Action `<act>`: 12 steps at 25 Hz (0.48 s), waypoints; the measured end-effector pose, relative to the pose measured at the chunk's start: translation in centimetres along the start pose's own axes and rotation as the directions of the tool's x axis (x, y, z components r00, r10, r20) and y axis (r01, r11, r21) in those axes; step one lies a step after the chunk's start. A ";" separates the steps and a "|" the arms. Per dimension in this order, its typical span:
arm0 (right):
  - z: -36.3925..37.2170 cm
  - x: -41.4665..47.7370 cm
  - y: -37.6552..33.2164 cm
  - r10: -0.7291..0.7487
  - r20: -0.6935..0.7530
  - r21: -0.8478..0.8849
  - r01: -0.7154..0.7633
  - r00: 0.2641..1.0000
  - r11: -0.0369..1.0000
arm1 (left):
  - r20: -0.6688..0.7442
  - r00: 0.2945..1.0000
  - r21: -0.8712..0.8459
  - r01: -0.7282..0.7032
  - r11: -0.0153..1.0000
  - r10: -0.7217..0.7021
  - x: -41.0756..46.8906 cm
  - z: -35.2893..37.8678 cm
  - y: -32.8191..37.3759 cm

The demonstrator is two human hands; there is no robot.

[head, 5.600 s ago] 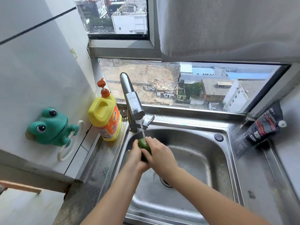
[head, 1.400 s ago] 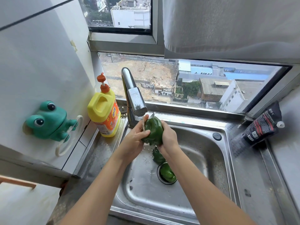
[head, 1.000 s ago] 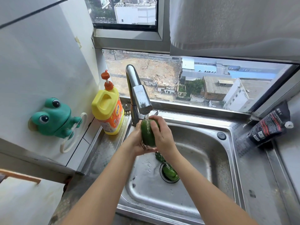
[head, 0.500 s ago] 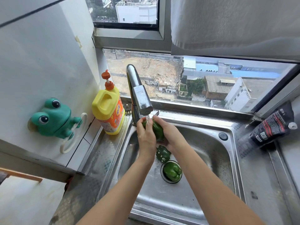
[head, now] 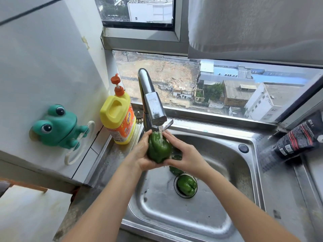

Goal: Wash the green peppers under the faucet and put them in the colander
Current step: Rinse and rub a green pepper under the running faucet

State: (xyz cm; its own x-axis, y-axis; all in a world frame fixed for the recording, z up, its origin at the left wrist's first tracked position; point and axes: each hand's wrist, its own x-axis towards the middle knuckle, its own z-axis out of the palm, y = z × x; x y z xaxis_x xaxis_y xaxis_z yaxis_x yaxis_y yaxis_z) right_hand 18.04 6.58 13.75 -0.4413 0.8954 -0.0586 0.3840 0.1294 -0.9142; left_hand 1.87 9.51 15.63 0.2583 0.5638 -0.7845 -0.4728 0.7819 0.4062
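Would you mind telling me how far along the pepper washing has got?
Done: nothing confirmed; no colander is in view. In hand: both hands, left and right, hold one glossy green bell pepper under the running chrome faucet. Left: two more green peppers wait in the steel sink, one on the drain, one partly hidden.

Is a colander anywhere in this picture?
No, only the steel sink, metal faucet and yellow soap bottle show.

Mid-frame, both hands hold a pepper [head: 158, 148] under the faucet [head: 151, 102], above the sink [head: 218, 203]; another pepper [head: 186, 185] sits on its drain.
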 end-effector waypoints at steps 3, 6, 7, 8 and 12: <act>-2.7 0.7 0.5 0.193 -0.101 0.313 -0.153 0.976 0.937 | 0.022 0.999 0.120 0.025 0.992 -0.028 -0.6 -0.9 -0.3; -4.9 4.5 1.7 0.399 -0.274 0.355 -0.293 0.875 0.888 | 0.056 0.997 0.330 -0.075 0.941 0.060 -0.6 -1.6 -1.2; -5.2 5.7 2.0 0.441 -0.250 0.318 -0.357 0.862 0.878 | 0.081 0.991 0.399 -0.127 0.908 0.103 -0.4 -1.9 -1.6; -5.2 6.9 2.1 0.479 -0.187 0.251 -0.429 0.858 0.867 | 0.108 0.983 0.455 -0.184 0.871 0.151 -0.3 -2.1 -2.0; -4.0 10.2 2.5 0.487 0.021 0.147 -0.484 0.873 0.862 | 0.181 0.911 0.620 -0.398 0.676 0.371 0.4 -3.5 -2.8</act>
State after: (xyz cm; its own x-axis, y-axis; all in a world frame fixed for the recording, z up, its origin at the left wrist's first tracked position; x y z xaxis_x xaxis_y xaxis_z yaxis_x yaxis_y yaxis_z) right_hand 17.79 17.72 12.46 -0.2154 0.8360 -0.5046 0.4259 -0.3846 -0.8190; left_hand 0.37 6.59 12.53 0.2125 0.8516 -0.4793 0.0995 0.4691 0.8775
